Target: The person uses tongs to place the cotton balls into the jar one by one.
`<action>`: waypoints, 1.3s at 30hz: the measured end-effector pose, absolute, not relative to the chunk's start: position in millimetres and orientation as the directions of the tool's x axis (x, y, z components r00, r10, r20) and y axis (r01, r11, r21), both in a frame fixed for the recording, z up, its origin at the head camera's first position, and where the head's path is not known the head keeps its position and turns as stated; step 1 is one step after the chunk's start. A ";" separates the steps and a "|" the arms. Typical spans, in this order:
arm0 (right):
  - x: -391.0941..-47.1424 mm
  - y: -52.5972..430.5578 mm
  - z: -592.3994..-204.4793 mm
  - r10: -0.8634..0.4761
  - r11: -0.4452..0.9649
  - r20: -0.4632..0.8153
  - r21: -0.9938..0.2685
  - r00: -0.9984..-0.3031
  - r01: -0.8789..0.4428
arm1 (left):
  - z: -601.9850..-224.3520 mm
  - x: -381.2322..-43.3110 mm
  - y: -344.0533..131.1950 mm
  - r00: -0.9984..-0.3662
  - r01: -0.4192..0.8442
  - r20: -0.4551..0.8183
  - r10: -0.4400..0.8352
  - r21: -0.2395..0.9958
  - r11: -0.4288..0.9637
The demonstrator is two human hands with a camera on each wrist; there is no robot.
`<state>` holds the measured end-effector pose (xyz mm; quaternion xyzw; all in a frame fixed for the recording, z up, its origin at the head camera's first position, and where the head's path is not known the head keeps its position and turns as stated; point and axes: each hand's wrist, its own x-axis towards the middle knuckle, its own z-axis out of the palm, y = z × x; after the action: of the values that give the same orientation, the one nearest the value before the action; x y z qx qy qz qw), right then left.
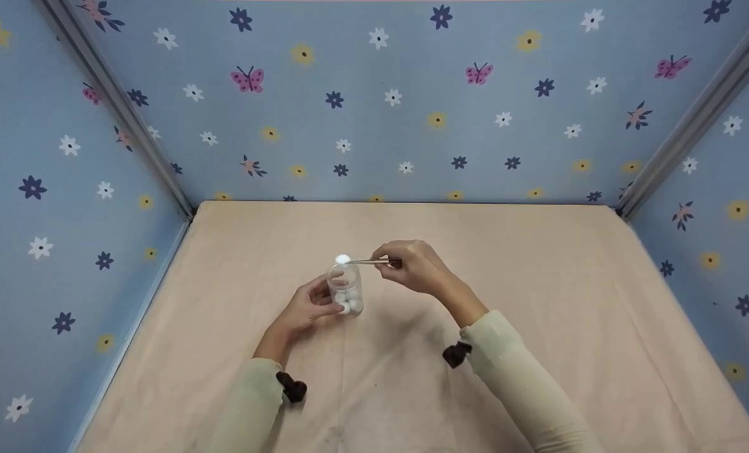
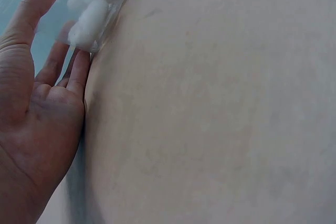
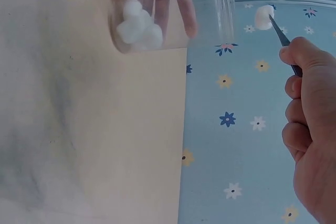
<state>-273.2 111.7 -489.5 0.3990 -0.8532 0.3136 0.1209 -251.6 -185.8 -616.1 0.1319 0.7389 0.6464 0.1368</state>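
Note:
A clear jar [image 1: 345, 280] stands upright on the cloth, with several white cotton balls [image 3: 137, 27] in its lower part. My left hand [image 1: 304, 308] grips it from the left, thumb in front and fingers behind; in the left wrist view the thumb and fingers of that hand [image 2: 44, 103] lie around the jar wall. My right hand [image 1: 415, 267] pinches a pair of tweezers [image 1: 374, 261]. At the tweezer tips is one white cotton ball [image 3: 263, 18], just above the jar's mouth in the head view.
A pale peach cloth [image 1: 538, 283] covers the table, with soft creases. Blue panels with flowers and butterflies [image 1: 374, 94] rise at the back and both sides, framed by grey posts [image 1: 123, 107]. Small black devices [image 1: 456, 354] sit at both sleeve cuffs.

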 end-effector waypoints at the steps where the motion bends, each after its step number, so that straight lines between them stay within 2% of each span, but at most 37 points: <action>1: -272.8 111.7 -490.2 -0.605 0.487 0.456 -0.437 -0.653 -0.756 | -616.4 -251.9 -185.7 -0.927 0.020 -0.028 0.374 0.992 0.125; 25: -270.6 116.0 -493.7 -0.600 0.500 0.424 -0.464 -0.679 -0.731 | -612.5 -249.8 -181.7 -0.934 -0.020 -0.063 0.350 0.992 0.123; 39: -259.1 141.4 -497.8 -0.600 0.470 0.482 -0.434 -0.639 -0.769 | -614.8 -251.1 -185.4 -0.923 0.012 -0.036 0.383 0.992 0.122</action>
<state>-259.1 141.4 -497.8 0.4038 -0.8471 0.3191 0.1323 -251.1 -185.4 -614.8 0.1344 0.7353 0.6487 0.1431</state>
